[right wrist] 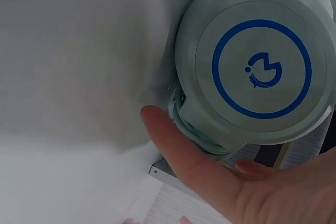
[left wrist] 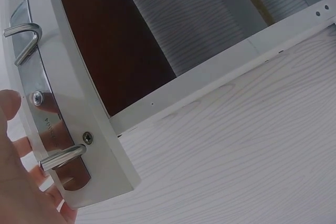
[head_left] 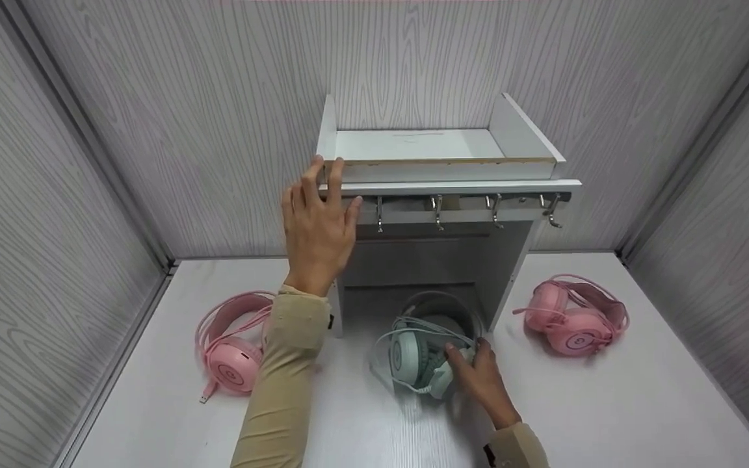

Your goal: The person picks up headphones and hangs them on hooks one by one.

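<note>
My left hand (head_left: 319, 231) holds the front left corner of a white shelf unit (head_left: 443, 172). Its fingers reach over the ledge, with the thumb by the metal hook rail (left wrist: 39, 95). A mint-green headset (head_left: 407, 357) sits low in front of the unit's opening, its cable looped around it. My right hand (head_left: 482, 377) grips the headset at its right side. In the right wrist view the thumb lies along the edge of a round ear cup (right wrist: 262, 69) with a blue ring and logo; the other fingers are mostly hidden.
A pink headset (head_left: 235, 364) lies on the white table (head_left: 621, 403) left of the unit, partly behind my left sleeve. Another pink headset (head_left: 576, 318) lies to the right. Several metal hooks (head_left: 438, 211) jut from the rail. Wood-grain panels (head_left: 218, 97) enclose the table.
</note>
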`<state>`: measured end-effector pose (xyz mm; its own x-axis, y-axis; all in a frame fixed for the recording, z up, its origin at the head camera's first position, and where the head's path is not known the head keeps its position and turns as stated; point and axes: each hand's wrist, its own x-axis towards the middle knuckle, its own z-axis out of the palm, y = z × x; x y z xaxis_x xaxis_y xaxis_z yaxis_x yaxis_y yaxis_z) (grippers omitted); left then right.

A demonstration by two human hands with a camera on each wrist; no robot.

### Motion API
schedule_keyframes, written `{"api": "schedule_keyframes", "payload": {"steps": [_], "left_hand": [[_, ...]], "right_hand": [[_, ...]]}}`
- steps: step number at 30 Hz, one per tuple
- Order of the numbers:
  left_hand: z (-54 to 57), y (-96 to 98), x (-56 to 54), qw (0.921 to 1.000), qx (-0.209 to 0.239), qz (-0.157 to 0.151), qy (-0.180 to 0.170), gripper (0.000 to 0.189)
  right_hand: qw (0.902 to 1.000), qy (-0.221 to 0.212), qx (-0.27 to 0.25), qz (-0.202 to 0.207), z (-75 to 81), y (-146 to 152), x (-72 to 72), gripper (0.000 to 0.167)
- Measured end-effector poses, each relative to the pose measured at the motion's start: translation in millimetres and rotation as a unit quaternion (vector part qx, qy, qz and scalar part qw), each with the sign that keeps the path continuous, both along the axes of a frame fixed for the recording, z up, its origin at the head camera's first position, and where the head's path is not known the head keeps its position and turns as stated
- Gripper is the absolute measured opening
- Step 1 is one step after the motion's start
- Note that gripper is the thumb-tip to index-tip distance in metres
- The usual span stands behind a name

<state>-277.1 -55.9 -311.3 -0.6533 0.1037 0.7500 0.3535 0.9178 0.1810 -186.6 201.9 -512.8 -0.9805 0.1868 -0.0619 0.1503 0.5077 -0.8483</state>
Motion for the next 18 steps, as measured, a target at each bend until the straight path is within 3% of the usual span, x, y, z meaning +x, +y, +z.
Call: {"api": "schedule_keyframes", "payload": {"steps": [18], "left_hand": [[-2.4,-0.1,0.7,0.9996,0.0,0.002,0.027,0.056]], "right_hand": [[0.9992,-0.003,0.037,-0.017,-6.6,-11.0,4.0,0.089]]}}
